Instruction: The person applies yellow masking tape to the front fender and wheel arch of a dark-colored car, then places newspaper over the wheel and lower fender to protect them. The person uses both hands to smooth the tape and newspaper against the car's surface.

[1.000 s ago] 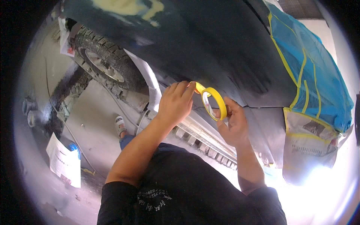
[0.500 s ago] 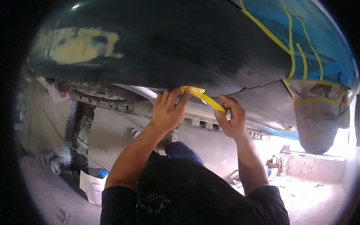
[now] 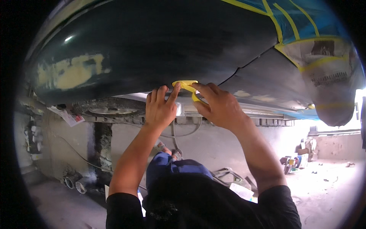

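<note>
Head view: yellow tape (image 3: 185, 82) at the lower edge of a dark car panel (image 3: 160, 45)
Right hand (image 3: 222, 108) has its grip pinching the yellow tape roll (image 3: 195, 96) just beside that edge; left hand (image 3: 161, 110) has fingers spread, one touching the tape, but whether it pinches anything I cannot tell

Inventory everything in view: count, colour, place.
Tape roll: 1, yellow, right hand.
Taped spot: 1, yellow, on panel.
Car panel: 1, dark, top.
Patch: 1, cream, panel's left.
Film: 1, blue, upper right.
Strips: several, yellow, on film.
Cover: 1, whitish, below film.
Wheel: 1, dark, left.
Hoses: several, grey, floor.
Pipe ends: 2, grey, lower left.
Papers: several, white, left, bottom.
Shirt: 1, black, bottom.
Trousers: 1, blue, bottom.
Feet: 2, sandalled, lower centre.
Left hand: 1, bare, at spot.
Right hand: 1, bare, on roll.
</note>
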Motion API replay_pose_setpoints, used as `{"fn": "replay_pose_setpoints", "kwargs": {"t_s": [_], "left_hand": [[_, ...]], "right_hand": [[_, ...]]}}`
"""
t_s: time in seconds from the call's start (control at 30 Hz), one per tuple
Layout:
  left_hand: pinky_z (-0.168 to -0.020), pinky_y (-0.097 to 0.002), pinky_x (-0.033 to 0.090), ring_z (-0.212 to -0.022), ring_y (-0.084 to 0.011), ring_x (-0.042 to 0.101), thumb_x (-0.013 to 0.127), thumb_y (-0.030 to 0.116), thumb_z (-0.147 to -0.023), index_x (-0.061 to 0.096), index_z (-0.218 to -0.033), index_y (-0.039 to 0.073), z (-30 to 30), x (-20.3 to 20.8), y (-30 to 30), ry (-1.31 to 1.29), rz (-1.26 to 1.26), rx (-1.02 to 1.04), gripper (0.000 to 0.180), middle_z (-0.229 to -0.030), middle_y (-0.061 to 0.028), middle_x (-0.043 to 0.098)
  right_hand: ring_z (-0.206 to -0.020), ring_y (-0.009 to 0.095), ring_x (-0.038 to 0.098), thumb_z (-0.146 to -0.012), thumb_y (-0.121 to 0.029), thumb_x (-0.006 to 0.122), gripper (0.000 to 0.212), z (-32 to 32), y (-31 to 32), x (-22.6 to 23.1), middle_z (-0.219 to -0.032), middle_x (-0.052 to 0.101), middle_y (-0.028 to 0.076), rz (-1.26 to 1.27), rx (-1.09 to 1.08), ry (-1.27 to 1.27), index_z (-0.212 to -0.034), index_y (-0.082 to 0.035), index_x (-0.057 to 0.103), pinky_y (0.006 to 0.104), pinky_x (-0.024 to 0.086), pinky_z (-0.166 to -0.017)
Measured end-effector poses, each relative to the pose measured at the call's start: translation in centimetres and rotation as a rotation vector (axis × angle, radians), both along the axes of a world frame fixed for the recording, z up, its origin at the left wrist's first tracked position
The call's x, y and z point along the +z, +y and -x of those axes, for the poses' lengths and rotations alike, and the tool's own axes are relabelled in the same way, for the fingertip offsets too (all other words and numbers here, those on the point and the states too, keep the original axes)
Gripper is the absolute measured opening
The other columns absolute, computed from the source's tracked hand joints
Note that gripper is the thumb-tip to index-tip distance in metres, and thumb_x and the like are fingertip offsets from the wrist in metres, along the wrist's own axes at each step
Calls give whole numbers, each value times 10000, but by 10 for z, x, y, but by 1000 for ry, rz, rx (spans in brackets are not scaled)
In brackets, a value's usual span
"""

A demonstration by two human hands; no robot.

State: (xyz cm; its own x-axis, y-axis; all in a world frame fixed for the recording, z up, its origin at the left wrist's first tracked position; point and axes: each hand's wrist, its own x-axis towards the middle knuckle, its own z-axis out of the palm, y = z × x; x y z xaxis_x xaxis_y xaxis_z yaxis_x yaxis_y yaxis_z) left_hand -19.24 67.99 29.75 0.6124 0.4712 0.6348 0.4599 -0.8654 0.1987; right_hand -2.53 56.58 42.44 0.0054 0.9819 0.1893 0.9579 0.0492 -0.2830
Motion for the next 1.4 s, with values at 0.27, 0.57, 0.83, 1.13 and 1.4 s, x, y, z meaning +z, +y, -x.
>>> {"fn": "replay_pose_setpoints", "kwargs": {"t_s": [0.27,0.57,0.83,1.13,1.4], "left_hand": [[-786,-424,460,-942,-305,554,656,45,-710,528,-1390,155,0,-5,14,-5,-113,-77,700,-1107,-123,534],[-830,-417,447,-971,-291,546,631,62,-768,592,-1315,57,3,-32,35,-126,-265,-187,548,-1090,-120,537],[-858,-405,403,-957,-272,523,617,121,-812,618,-1303,53,-14,-60,45,-290,-490,-105,496,-1072,-104,531],[-831,-390,365,-929,-250,531,609,133,-792,658,-1251,54,-43,-79,42,-532,-610,-10,468,-1073,-83,534],[-851,-431,349,-951,-269,501,645,162,-783,635,-1258,66,-48,-86,48,-640,-650,3,485,-1079,-73,532]], "right_hand": [[-752,345,693,-833,-139,610,528,9,5,-10,-1162,638,154,93,-173,-325,-1343,-59,500,418,571,-674],[-810,336,688,-806,-49,595,504,6,3,-41,-1140,653,163,-147,-187,-128,-1306,-34,536,403,562,-682],[-754,324,684,-842,-32,583,356,21,9,-19,-922,681,180,-249,-70,-231,-1198,-22,596,392,538,-643],[-881,329,668,-808,-9,637,272,47,16,1,-891,677,144,-323,60,-856,-1073,-58,600,419,515,-749],[-812,348,660,-817,-114,666,212,92,4,6,-803,637,159,-304,210,-1127,-986,-4,602,418,519,-669]]}}
